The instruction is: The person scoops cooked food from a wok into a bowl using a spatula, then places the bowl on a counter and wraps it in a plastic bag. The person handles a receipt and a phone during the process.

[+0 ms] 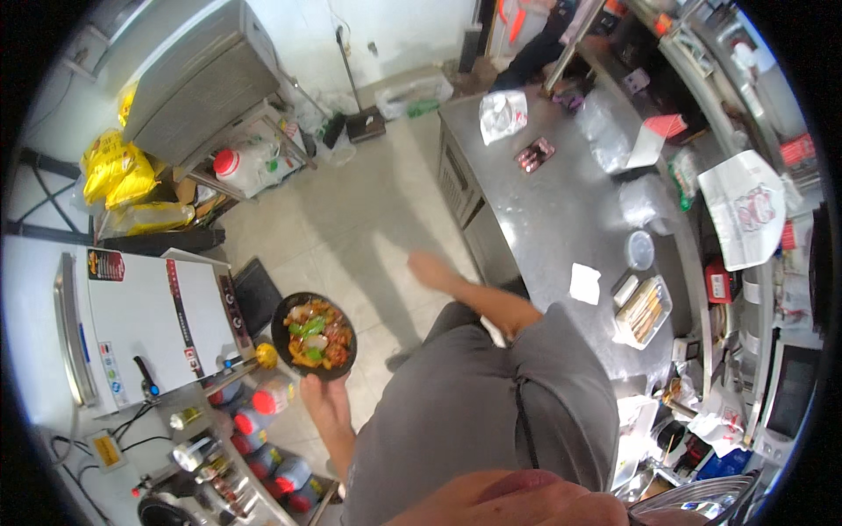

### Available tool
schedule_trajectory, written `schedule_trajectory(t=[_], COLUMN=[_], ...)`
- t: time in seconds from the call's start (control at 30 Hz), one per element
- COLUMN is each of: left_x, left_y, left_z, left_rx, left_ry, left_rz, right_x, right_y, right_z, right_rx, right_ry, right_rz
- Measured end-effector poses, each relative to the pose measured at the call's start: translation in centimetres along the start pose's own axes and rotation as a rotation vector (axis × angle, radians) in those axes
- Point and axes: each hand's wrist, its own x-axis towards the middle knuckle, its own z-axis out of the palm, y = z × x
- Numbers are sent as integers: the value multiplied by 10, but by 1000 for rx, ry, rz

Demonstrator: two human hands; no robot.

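My left hand [326, 400] is shut on the near rim of a dark round bowl [278, 330], its fingers partly hidden beneath. Cooked food [318, 334] with green pepper, pale onion and browned pieces fills the bowl, which is held over the floor close to a yellow knob-like end [266, 355]. My right hand [431, 269] hangs over the tiled floor, to the left of the steel counter [533, 217]. It is blurred, and I see nothing in it, but the set of its fingers is unclear.
Bottles with red lids [273, 398] stand low at my left, below a white-topped appliance [138, 315]. The counter holds a white paper [585, 283], a round plastic tub [639, 250] and a tray of wrapped sticks [641, 315]. A broom [335, 128] and dustpan [366, 126] stand ahead.
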Motion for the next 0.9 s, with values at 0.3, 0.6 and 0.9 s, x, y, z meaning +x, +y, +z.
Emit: schedule_trajectory(t=[0.3, 0.6, 0.9], left_x=[-44, -45, -86], left_y=[58, 58, 63], left_z=[-109, -114, -114], left_rx=[6, -77, -94], left_ry=[84, 206, 246], left_rz=[47, 35, 218], right_x=[-38, 33, 56], right_y=[-51, 2, -75], right_z=[34, -42, 96], right_rx=[30, 120, 232], right_ry=[-60, 323, -197], right_rz=[62, 414, -195])
